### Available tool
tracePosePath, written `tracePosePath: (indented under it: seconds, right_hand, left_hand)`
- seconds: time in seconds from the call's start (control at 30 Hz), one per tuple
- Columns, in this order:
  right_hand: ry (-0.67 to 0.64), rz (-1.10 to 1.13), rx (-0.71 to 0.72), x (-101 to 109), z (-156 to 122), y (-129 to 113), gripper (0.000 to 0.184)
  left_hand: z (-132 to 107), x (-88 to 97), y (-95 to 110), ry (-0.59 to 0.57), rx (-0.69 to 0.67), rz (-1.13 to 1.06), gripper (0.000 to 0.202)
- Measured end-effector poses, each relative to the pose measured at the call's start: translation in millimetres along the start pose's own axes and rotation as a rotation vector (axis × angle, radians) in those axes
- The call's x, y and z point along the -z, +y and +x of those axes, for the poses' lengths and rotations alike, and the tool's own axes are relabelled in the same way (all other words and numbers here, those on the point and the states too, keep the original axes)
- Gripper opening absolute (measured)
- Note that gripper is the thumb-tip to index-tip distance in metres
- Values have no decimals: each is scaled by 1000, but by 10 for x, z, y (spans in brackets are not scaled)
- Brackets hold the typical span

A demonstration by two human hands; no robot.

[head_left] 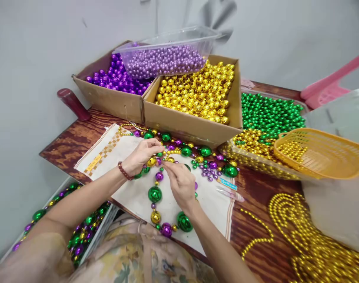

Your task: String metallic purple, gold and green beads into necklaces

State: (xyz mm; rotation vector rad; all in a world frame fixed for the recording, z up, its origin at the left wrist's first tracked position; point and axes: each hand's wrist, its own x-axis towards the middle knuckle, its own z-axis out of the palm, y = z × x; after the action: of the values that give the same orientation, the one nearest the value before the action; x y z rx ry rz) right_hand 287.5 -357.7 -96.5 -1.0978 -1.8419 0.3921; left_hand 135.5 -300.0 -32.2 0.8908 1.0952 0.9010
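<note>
A bead string of green, gold and purple balls in mixed sizes loops over a white cloth. My left hand, with a dark red bead bracelet on its wrist, is closed in a pinch at the top of this string, beside a gold bead. Close by on the right, my right hand also pinches the string, thumb against forefinger. The exact spot between the fingertips is too small to make out. Behind both hands runs a row of large beads, with small loose purple beads at its right.
Cardboard boxes hold purple beads and gold beads, with a clear tub on top. At right are green beads, a yellow basket and gold bead chains. A dark red bottle stands left; a crate sits below.
</note>
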Motion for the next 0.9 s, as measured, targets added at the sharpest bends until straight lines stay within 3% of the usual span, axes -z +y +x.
tracePosePath:
  seconds: [0.17, 0.3, 0.4, 0.47, 0.57, 0.6, 0.67, 0.73, 0.77, 0.9]
  right_hand:
    - [2, -298, 62, -155, -35, 268, 28]
    - [-22, -410, 42, -251, -61, 284, 29]
    - [-148, -433, -35, -283, -100, 260, 29]
    - [-337, -379, -60, -234, -127, 226, 26]
    - [-588, -130, -44, -52, -129, 151, 22]
    - [-579, -35, -67, 19, -107, 127, 23]
    - [-416, 62, -179, 135, -22, 91, 28]
    - [-265, 12, -279, 182, 99, 86, 34]
    - [-254, -35, -312, 175, 159, 98, 37]
    - [-489, -22, -448, -4, 287, 207, 49]
  left_hand:
    - [-90, 58, 22, -208, 194, 28, 28]
    - [-108, 91, -67, -226, 221, 61, 30]
    - [-82, 132, -204, -129, 112, 109, 29]
    - [-64, 174, -315, -43, 19, 154, 29]
    - [-66, 247, -488, 29, -108, 232, 27]
    - [-76, 270, -545, 38, -151, 270, 25]
    - [-107, 308, -652, 36, -263, 372, 21]
    - [-141, 338, -748, 20, -397, 489, 18]
    - [-156, 351, -791, 9, -460, 539, 17]
    - [-186, 390, -925, -22, -591, 661, 15]
